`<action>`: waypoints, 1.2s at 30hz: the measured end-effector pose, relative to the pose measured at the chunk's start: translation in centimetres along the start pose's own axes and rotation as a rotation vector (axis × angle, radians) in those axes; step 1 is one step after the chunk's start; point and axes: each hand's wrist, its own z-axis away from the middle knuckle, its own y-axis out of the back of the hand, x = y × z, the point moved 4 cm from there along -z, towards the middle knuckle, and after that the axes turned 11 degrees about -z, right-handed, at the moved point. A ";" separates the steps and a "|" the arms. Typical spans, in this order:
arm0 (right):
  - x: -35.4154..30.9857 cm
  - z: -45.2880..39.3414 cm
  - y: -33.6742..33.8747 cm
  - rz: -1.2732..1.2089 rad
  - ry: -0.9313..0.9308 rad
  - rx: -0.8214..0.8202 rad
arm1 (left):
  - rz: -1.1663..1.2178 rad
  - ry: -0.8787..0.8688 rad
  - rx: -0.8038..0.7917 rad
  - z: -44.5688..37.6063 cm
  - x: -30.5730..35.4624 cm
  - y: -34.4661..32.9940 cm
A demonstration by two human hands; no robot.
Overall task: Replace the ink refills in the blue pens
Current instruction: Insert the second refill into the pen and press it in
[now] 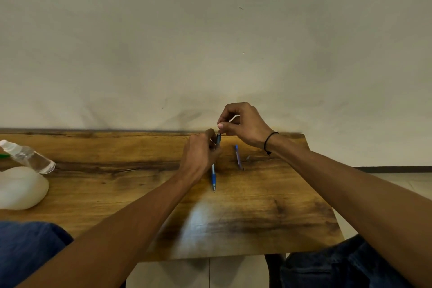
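Surface (257, 213) carries 1 blue pen (213, 179), lengthwise, tip toward person. Left hand (198, 156) closed around upright pen barrel (218, 140). Right hand (243, 121) directly above, fingertips pinched at barrel top; pinched item unclear.

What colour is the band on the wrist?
Black: the thin band circles the right wrist, seen in the head view.

Centre: both hands (243, 124) meet over the table's (257, 217) far edge, blocking it.
Beneath them: two pens (213, 179) lie well apart.
Left: a bottle (30, 156) and white lump (21, 187) crowd the corner.
Near edge: bare wood, open passage.
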 end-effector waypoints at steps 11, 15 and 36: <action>0.6 0.1 -0.1 -0.002 -0.020 0.015 | 0.006 0.016 0.000 0.0 -0.2 -0.1; 0.7 0.2 -0.2 -0.020 -0.030 0.011 | 0.004 0.010 0.003 0.0 -0.2 -0.2; 3.7 0.3 1.9 0.422 -0.164 -0.063 | 0.008 -0.035 0.017 0.2 -0.3 -0.1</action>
